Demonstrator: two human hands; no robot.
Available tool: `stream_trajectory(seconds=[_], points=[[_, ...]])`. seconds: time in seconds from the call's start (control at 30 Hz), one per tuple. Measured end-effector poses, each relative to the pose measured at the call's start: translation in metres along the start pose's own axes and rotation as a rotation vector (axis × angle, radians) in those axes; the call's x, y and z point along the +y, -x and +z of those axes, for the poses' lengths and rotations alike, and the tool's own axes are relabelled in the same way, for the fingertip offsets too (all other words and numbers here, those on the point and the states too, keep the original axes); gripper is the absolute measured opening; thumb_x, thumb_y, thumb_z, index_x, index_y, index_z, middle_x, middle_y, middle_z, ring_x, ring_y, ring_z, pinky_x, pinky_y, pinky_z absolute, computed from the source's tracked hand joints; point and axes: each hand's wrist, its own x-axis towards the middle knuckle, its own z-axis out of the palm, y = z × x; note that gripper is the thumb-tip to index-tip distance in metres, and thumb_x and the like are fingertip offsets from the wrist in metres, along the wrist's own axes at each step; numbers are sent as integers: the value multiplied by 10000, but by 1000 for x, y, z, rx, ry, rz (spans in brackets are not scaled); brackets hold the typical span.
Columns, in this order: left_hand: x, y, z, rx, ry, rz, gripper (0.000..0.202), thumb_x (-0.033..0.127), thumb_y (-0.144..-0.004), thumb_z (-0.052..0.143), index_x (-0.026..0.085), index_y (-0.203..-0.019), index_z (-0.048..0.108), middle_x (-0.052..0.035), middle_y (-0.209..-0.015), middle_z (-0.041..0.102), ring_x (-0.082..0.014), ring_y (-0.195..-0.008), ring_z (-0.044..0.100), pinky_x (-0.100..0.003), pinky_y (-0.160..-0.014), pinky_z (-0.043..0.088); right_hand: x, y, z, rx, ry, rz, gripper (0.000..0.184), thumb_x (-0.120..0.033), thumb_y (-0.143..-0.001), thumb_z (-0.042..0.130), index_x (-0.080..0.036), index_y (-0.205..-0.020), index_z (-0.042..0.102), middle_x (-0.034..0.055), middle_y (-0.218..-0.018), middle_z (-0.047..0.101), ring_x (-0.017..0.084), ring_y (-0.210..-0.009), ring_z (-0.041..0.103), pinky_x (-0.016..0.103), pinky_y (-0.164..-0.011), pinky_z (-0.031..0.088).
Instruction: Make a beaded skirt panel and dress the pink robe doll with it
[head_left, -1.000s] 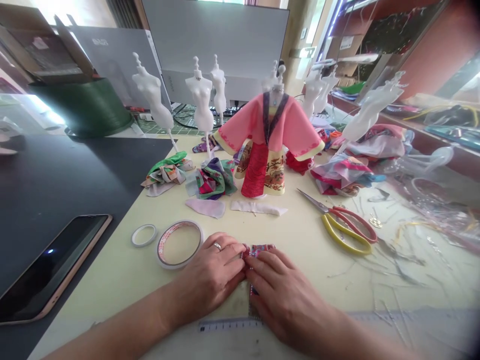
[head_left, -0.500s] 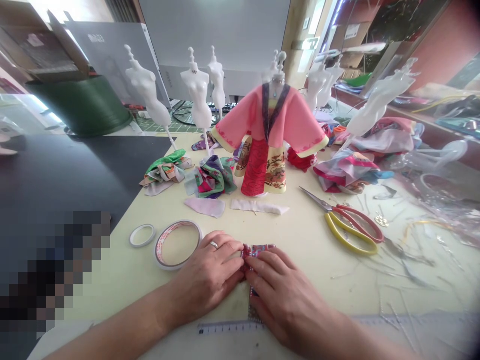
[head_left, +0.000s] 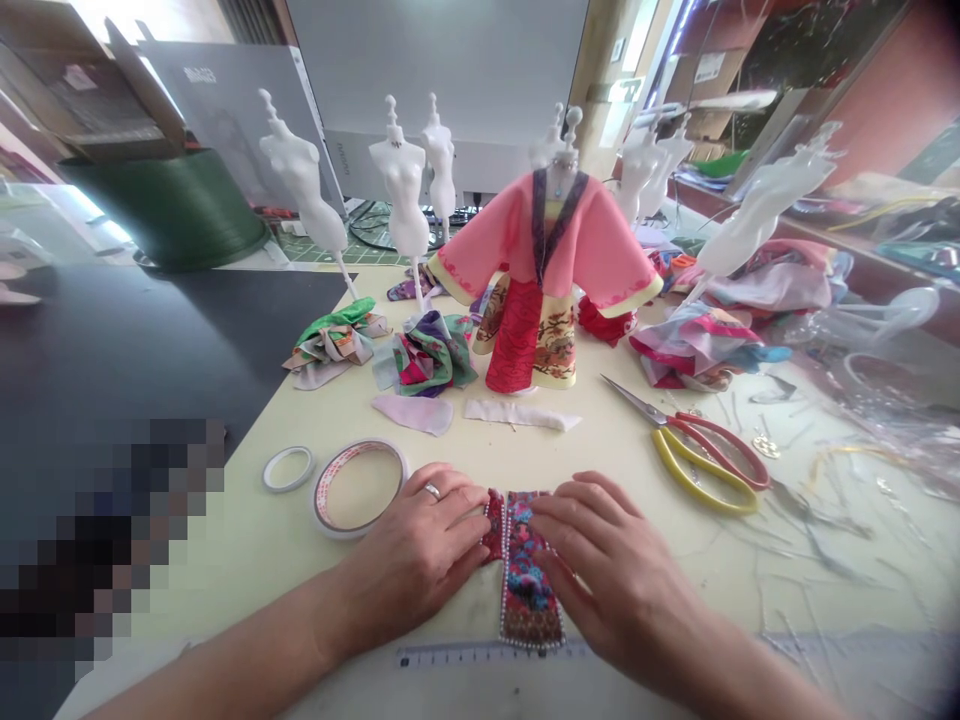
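Observation:
My left hand (head_left: 424, 540), with a ring on one finger, bends its fingers close together over a small red patterned fabric piece (head_left: 493, 530). Most of that piece is hidden under the fingers. Right beside it lies a beaded fabric strip (head_left: 529, 585) in red and blue floral print, edged with pearl-like beads and brown along its lower end. My right hand (head_left: 611, 560) is open at the strip's right side, fingers stretched out and the fingertips at its edge. A clear ruler (head_left: 450, 655) lies flat by the strip's lower end.
Tape rolls (head_left: 321, 495) lie left of my hands, scissors (head_left: 686, 450) to the right with scattered chains. Behind stand a dressed pink robe (head_left: 502, 240), several white mannequins (head_left: 405, 190) and crumpled cloth (head_left: 431, 355). White fabric scraps (head_left: 517, 412) lie in front of the robe.
My right hand has shifted right off the beaded strip, uncovering most of it. My left hand stays on the red piece.

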Motion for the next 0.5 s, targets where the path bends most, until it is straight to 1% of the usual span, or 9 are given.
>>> stream_trajectory(seconds=[0.1,0.17,0.23,0.33,0.5], points=[[0,1,1,13,13,6,113,171,-876,528,170,-939,622,-49,-1044,642,-212,-1000,533,-440,-971,381,7,-1,-8,68,28,26,153,-102,-858,524,-160,-979,597,56,-940,667,189,-871,540,416,-891,416],[0,1,1,8,24,13,108,166,-878,525,166,-933,618,-49,-1053,642,-213,-998,531,-441,-970,376,11,0,-13,80,60,61,132,-108,-862,518,-159,-949,604,55,-892,667,185,-830,546,400,-846,427],[0,2,0,-1,31,17,117,165,-882,516,164,-941,618,-53,-1065,641,-218,-1000,528,-446,-966,374,15,1,-16,59,98,110,121,-128,-873,506,-160,-916,615,56,-836,661,189,-798,550,377,-777,436],[-1,1,0,-6,28,26,130,167,-885,512,164,-958,620,-62,-1078,639,-228,-1005,523,-451,-961,373,19,3,-18,-2,137,154,151,-161,-895,478,-162,-875,628,54,-762,646,192,-756,557,344,-687,430],[-2,1,0,-7,35,33,127,168,-886,517,157,-962,618,-61,-1090,636,-226,-1011,514,-448,-962,368,18,3,-16,-72,137,169,203,-157,-903,443,-176,-831,632,36,-699,617,176,-706,548,323,-669,413]])
